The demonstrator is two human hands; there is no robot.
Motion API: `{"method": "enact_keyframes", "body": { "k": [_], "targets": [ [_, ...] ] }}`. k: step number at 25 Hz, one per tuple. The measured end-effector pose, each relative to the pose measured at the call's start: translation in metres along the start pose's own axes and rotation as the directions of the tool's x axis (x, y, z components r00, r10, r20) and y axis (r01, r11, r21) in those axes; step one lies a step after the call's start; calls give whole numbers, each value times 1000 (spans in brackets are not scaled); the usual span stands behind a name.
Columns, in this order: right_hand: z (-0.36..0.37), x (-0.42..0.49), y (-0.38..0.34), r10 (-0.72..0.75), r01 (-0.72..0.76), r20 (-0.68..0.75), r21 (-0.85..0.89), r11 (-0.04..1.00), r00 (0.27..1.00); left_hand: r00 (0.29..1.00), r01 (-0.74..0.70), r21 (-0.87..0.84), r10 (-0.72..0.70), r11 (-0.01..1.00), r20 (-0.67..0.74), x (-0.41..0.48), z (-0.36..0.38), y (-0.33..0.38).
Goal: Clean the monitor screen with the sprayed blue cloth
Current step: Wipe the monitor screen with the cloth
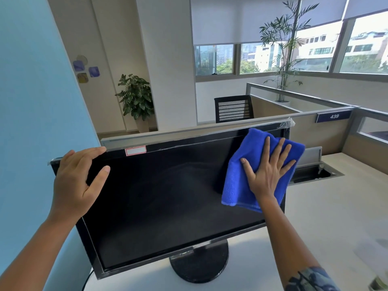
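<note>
A right hand (pixel 267 171), fingers (pixel 279 148) spread flat, presses the blue cloth (pixel 237 175) onto the monitor (pixel 159 196) at two o'clock; the left hand (pixel 75 181) grips its ten o'clock corner. Hard pressure risks tipping the monitor on its round stand (pixel 199 263).

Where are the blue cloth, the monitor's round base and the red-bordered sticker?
blue cloth (pixel 235 181): head view, bare lower left part.
round base (pixel 199 263): head view, top of the black disc.
red-bordered sticker (pixel 135 150): head view, white middle.
</note>
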State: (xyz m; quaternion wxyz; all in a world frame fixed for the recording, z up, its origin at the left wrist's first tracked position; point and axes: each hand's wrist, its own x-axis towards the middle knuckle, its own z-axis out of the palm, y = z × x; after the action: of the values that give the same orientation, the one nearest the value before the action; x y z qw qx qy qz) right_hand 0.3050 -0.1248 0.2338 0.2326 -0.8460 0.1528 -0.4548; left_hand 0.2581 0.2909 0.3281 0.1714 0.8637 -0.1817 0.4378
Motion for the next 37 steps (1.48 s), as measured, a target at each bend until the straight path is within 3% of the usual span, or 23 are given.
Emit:
{"method": "enact_keyframes", "body": {
  "k": [4, 9, 15, 22, 27, 31, 35, 37],
  "targets": [
    [20, -57, 29, 96, -97, 87, 4, 995, 992, 1000, 1, 7, -1, 1000, -13, -1, 3, 1],
    [39, -123, 46, 334, -345, 133, 72, 936, 933, 999, -13, -2, 13, 1000, -34, -2, 1, 4],
    [43, -114, -3, 438, -453, 112, 210, 867, 892, 999, -7, -19, 6, 1000, -49, -3, 1, 5],
    [41, -93, -104, 201, -205, 44, 220, 954, 979, 998, -21, -38, 19, 999, -57, -3, 2, 3],
    [43, -105, -181, -182, 177, 20, 146, 973, 983, 999, -27, -21, 26, 999, -41, -3, 2, 1],
    [55, -146, -225, -527, 515, 55, 148, 844, 848, 998, -61, -19, 61, 998, -14, -2, 0, 0],
    [69, -196, -244, -785, 764, 155, 180, 619, 600, 998, -65, -24, 65, 998, 22, -2, -5, -2],
    [76, -222, -241, -834, 818, 213, 183, 546, 509, 997, -53, -32, 54, 998, 46, -4, -6, -3]
  ]
}}
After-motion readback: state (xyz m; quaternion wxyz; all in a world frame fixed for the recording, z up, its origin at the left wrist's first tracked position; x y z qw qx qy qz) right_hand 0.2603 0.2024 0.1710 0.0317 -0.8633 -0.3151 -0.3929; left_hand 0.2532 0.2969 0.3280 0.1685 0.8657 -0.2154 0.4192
